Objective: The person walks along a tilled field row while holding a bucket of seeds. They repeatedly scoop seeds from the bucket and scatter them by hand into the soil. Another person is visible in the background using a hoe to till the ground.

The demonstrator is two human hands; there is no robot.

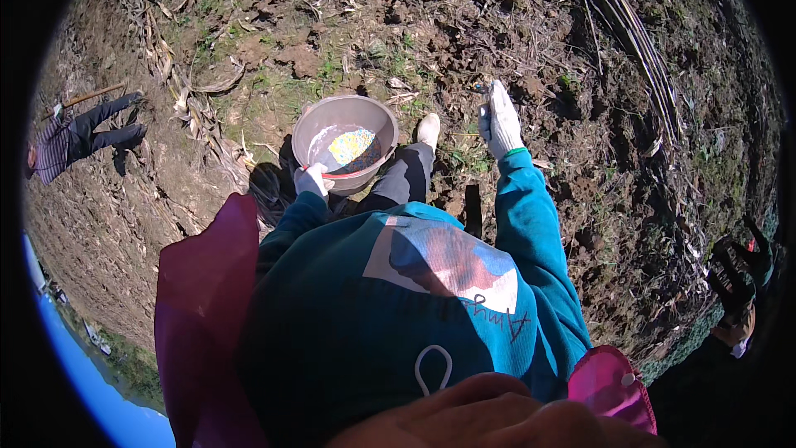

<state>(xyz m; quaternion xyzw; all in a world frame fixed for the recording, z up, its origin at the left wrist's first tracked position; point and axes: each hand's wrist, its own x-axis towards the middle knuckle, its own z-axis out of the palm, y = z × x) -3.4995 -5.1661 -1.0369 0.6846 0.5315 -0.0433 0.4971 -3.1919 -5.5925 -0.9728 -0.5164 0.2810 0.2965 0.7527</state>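
My left hand (313,180), in a white glove, grips the near rim of a grey-brown plastic bucket (301,137). Inside lies a heap of yellow, blue and white granules (353,148), partly in shadow. My right hand (502,121), also gloved in white, is stretched out over the soil, right of the bucket. Its fingers point away from me and the thumb side faces left. A few coloured granules (479,86) show beside the fingertips; whether they rest in the hand or are loose cannot be told.
Rough, cloddy soil (429,25) surrounds me. Dry stalks and leaves (180,93) lie in a row at left; a long dry stalk bundle (640,37) curves at right. My light boot (428,130) stands beside the bucket. One person (74,137) holds a wooden pole at far left; another (743,280) is at far right.
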